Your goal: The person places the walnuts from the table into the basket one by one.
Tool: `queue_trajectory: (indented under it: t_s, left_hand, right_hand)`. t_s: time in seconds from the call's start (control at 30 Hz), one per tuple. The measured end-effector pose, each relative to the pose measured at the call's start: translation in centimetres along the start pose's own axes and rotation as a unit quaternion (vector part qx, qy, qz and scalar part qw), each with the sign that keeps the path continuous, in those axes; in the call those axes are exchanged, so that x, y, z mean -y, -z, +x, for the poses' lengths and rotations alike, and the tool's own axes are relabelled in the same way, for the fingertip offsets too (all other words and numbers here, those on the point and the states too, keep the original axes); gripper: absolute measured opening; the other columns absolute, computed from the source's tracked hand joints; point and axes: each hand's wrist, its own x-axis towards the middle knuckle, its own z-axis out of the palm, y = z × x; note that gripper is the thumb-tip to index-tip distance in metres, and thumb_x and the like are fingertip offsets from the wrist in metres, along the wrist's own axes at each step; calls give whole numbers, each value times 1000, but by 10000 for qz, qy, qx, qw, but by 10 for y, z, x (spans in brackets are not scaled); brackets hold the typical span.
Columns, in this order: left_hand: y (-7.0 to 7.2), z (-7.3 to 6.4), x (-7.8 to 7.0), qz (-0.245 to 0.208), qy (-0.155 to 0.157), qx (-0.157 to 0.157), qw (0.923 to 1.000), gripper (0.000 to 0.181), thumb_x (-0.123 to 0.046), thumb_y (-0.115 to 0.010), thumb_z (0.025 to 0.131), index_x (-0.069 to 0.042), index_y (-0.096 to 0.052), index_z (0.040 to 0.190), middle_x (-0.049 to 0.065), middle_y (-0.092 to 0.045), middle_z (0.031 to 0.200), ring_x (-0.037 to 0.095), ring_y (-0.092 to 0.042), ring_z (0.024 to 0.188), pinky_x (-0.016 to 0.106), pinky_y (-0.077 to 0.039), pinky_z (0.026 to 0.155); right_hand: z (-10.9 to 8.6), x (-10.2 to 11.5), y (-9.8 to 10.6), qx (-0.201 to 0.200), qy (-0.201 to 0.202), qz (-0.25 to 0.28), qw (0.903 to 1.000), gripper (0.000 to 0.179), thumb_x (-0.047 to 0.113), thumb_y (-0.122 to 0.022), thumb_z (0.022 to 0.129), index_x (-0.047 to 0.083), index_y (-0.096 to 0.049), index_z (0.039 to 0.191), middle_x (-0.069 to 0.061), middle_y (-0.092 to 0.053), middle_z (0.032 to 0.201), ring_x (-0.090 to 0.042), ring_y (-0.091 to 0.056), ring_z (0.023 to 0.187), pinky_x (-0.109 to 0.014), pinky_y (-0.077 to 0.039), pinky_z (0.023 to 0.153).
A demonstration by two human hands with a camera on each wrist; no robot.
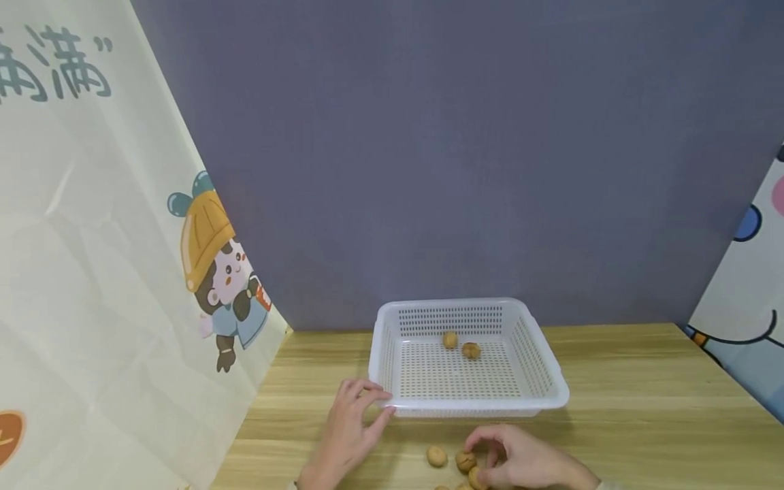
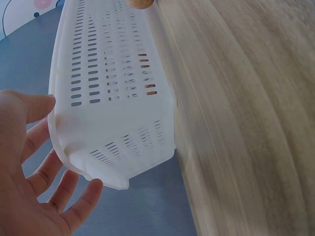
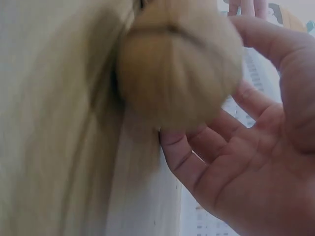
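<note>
My left hand (image 1: 349, 429) pinches the front left corner of a white plastic basket (image 1: 471, 406), its thumb outside and its fingers over the rim. In the left wrist view the thumb and fingers (image 2: 37, 140) straddle that rim. Two walnuts, one of them a brown walnut (image 1: 471, 350), lie inside on the perforated floor. In front of the basket, my right hand (image 1: 520, 457) curls over several walnuts, thumb and index fingertip at a walnut (image 1: 465, 463). A blurred walnut (image 3: 179, 69) in the right wrist view hides those fingertips. A paler walnut (image 1: 437, 456) lies just left.
More walnuts (image 1: 463, 486) show at the bottom edge, partly cut off. The wooden table (image 1: 643, 388) ends at a grey-purple panel (image 1: 478, 150) behind the basket. A printed white sheet (image 1: 122, 272) rises on the left, another printed panel (image 1: 747, 299) on the right.
</note>
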Motion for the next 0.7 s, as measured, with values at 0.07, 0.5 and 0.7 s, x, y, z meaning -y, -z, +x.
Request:
queue_trajectory:
  t_s: [0.07, 0.5, 0.7]
  left_hand:
    - [0, 0, 0, 11, -8, -3, 10000, 19, -25, -88, 83, -21, -80, 99, -9, -71, 108, 10, -58, 106, 34, -55, 89]
    - [0, 0, 1, 85, -81, -38, 9999, 19, -25, -89, 81, -21, -79, 98, -8, -71, 106, 11, -59, 105, 33, -56, 89]
    - [0, 0, 1, 96, -83, -14, 9999, 19, -25, -88, 82, -22, -79, 99, -8, -70, 107, 11, -59, 106, 34, -56, 89]
  right_hand:
    - [1, 2, -3, 16, -56, 4, 10000, 31, 14, -78, 93, 14, -70, 123, 5, -74, 100, -2, -67, 79, -23, -56, 63]
    - [4, 5, -16, -85, -248, -37, 9997, 30, 13, -80, 89, 17, -71, 118, 3, -72, 104, -3, -65, 85, -24, -55, 69]
    - [4, 9, -13, -143, -7, -140, 9998, 25, 13, -79, 91, 18, -73, 114, 7, -74, 105, -2, -66, 90, -24, -57, 75]
